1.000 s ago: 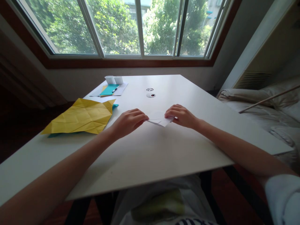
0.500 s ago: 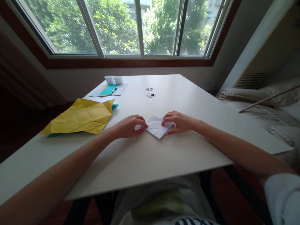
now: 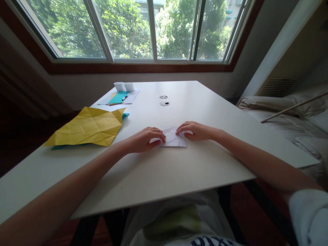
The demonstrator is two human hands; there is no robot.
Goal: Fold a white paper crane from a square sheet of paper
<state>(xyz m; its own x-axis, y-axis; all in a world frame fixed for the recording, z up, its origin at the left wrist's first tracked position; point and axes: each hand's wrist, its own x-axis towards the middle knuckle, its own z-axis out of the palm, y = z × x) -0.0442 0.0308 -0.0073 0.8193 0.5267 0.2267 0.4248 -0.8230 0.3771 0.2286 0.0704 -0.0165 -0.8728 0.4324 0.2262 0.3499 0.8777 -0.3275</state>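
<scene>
I can't tell if my left hand (image 3: 145, 138) pinches the paper (image 3: 173, 139); my right hand (image 3: 198, 131), thumb apart, touches its right side.

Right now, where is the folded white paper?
In the head view, the folded white paper lies on the white table, between the left hand and the right hand, to the right of the yellow sheet.

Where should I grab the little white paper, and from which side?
Probably pinch the white paper by its near right corner, coming from the near side: it lies nearly flat, and that corner is uncovered, clear of the left hand and right hand.
</scene>
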